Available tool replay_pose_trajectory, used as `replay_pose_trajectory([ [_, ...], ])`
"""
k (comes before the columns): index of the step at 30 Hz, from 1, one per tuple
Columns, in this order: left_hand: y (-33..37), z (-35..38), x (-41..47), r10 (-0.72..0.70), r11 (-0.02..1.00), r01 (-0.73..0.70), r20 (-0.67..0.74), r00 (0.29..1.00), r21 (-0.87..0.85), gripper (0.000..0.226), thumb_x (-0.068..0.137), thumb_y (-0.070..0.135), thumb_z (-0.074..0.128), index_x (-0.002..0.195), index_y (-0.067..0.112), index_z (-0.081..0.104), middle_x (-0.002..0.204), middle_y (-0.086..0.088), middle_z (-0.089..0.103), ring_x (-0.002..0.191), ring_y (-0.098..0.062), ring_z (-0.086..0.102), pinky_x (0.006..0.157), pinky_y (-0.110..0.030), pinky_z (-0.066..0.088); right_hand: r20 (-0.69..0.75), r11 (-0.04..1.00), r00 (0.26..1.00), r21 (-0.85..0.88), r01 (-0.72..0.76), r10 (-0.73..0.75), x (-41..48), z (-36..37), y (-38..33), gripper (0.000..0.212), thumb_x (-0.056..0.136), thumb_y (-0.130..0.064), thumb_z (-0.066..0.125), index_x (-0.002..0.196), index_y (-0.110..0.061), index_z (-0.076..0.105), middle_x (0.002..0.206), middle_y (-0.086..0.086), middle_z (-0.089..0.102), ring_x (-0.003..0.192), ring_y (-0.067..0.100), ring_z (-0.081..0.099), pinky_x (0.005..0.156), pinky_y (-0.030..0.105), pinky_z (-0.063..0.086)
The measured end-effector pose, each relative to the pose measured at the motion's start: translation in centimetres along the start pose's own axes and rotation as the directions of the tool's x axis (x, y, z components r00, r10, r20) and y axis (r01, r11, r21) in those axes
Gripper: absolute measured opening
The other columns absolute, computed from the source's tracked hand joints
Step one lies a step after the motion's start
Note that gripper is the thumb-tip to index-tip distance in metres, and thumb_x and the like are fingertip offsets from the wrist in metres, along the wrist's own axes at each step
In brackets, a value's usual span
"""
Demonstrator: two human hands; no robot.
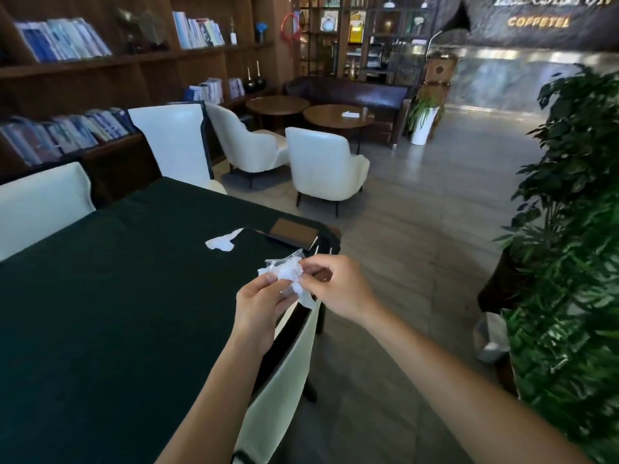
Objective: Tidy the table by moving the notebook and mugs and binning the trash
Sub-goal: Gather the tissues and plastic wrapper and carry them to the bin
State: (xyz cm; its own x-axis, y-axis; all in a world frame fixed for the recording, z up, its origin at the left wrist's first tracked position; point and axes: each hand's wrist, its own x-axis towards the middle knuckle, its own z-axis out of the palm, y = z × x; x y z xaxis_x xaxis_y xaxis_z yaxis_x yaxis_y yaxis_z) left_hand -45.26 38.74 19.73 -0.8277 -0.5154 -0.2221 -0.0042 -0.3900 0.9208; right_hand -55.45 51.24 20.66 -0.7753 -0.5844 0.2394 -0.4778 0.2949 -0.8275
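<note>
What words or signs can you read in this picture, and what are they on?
"COFFETEL": gold letters on the dark wall behind the far counter.
Larger lettering above it: cut off by the frame's top edge, unreadable.
Book spines on the shelves: too blurred to read.
Notebook: no text visible.

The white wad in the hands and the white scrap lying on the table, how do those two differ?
The crumpled wad is off the table, pinched between the left hand and right hand; the loose scrap lies untouched on the dark tabletop. The wad is bunched up and has clear plastic with it; the scrap lies flatter and spread out, near the notebook. Both look like white tissue-type trash.
</note>
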Motion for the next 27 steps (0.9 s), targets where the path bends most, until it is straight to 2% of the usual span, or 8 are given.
replay_pose_trajectory([
  [2, 0.4, 1.9, 3.0, -0.008, 1.0, 0.008, 0.009, 1.0, -0.005, 0.019, 0.099, -0.005, 0.059, 0.098, 0.001, 0.077, 0.09, -0.01, 0.082, 0.086, -0.019, 0.08, 0.089, -0.033, 0.061, -0.013, 1.0, 1.0, -0.023, -0.009, 0.009, 2.9, -1.3, 1.3, 0.02, 0.087, -0.017, 0.074, 0.105, -0.02, 0.08, 0.093, -0.01, 0.08, 0.086, 0.002, 0.073, 0.081, 0.019, 0.058],
  [7, 1.5, 5.4, 10.0, -0.025, 0.999, 0.025, -0.008, 1.0, -0.047, 0.017, 0.099, -0.005, 0.059, 0.109, -0.009, 0.072, 0.103, -0.02, 0.079, 0.093, -0.026, 0.078, 0.09, -0.035, 0.063, -0.039, 1.0, 0.999, -0.008, 0.002, -0.003, 9.5, -3.9, 3.9, 0.018, 0.086, -0.015, 0.074, 0.101, -0.02, 0.081, 0.084, -0.017, 0.075, 0.081, -0.002, 0.071, 0.074, 0.014, 0.055],
  [11, 2.7, 7.9, 13.6, -0.024, 0.998, 0.022, -0.049, 0.999, -0.053, 0.017, 0.098, -0.009, 0.058, 0.093, -0.001, 0.073, 0.094, -0.016, 0.079, 0.086, -0.024, 0.077, 0.091, -0.038, 0.06, -0.04, 1.0, 0.999, 0.021, 0.012, -0.011, 13.8, -5.6, 5.9, 0.019, 0.087, -0.014, 0.074, 0.103, -0.019, 0.081, 0.088, -0.015, 0.078, 0.08, -0.003, 0.072, 0.074, 0.012, 0.054],
  [15, 3.4, 10.3, 17.7, -0.015, 0.996, 0.007, -0.095, 0.995, -0.085, 0.019, 0.099, -0.009, 0.057, 0.091, 0.003, 0.07, 0.083, -0.01, 0.082, 0.084, -0.023, 0.077, 0.09, -0.039, 0.059, -0.036, 0.998, 0.999, 0.054, 0.015, -0.013, 18.5, -6.9, 8.3, 0.019, 0.087, -0.016, 0.076, 0.105, -0.02, 0.081, 0.095, -0.009, 0.08, 0.083, 0.0, 0.073, 0.076, 0.014, 0.056],
  [20, 2.8, 13.0, 24.0, 0.024, 0.999, -0.031, -0.166, 0.986, -0.043, 0.018, 0.099, -0.008, 0.059, 0.087, 0.001, 0.068, 0.076, -0.006, 0.079, 0.072, -0.016, 0.078, 0.092, -0.041, 0.059, 0.031, 0.996, 0.998, 0.065, 0.052, -0.055, 24.7, -8.6, 12.2, 0.019, 0.086, -0.013, 0.077, 0.105, -0.016, 0.081, 0.091, -0.01, 0.078, 0.075, -0.006, 0.069, 0.071, 0.008, 0.052],
  [24, 1.9, 14.9, 28.6, 0.039, 0.999, -0.042, -0.268, 0.963, -0.007, 0.013, 0.098, -0.007, 0.061, 0.089, 0.002, 0.065, 0.088, -0.013, 0.067, 0.076, -0.02, 0.072, 0.089, -0.039, 0.061, 0.111, 0.992, 0.986, 0.033, 0.118, -0.121, 29.5, -10.4, 16.1, 0.017, 0.087, -0.017, 0.078, 0.103, -0.017, 0.082, 0.092, -0.008, 0.08, 0.081, 0.003, 0.073, 0.075, 0.011, 0.055],
  [26, 1.8, 15.0, 30.5, 0.043, 0.998, -0.057, -0.34, 0.939, -0.032, 0.007, 0.098, -0.007, 0.062, 0.096, 0.0, 0.063, 0.093, -0.016, 0.063, 0.08, -0.022, 0.069, 0.087, -0.038, 0.061, 0.172, 0.99, 0.975, 0.017, 0.137, -0.138, 32.0, -11.4, 18.1, 0.016, 0.088, -0.019, 0.078, 0.104, -0.018, 0.082, 0.093, -0.006, 0.081, 0.082, 0.007, 0.074, 0.075, 0.012, 0.056],
  [27, 2.0, 14.9, 31.2, 0.045, 0.996, -0.069, -0.379, 0.924, -0.05, 0.008, 0.098, -0.007, 0.062, 0.105, -0.003, 0.062, 0.095, -0.016, 0.063, 0.08, -0.022, 0.07, 0.088, -0.039, 0.061, 0.21, 0.989, 0.967, 0.005, 0.149, -0.147, 33.3, -11.9, 19.1, 0.017, 0.089, -0.021, 0.078, 0.105, -0.018, 0.082, 0.094, -0.005, 0.081, 0.082, 0.007, 0.073, 0.075, 0.013, 0.056],
])
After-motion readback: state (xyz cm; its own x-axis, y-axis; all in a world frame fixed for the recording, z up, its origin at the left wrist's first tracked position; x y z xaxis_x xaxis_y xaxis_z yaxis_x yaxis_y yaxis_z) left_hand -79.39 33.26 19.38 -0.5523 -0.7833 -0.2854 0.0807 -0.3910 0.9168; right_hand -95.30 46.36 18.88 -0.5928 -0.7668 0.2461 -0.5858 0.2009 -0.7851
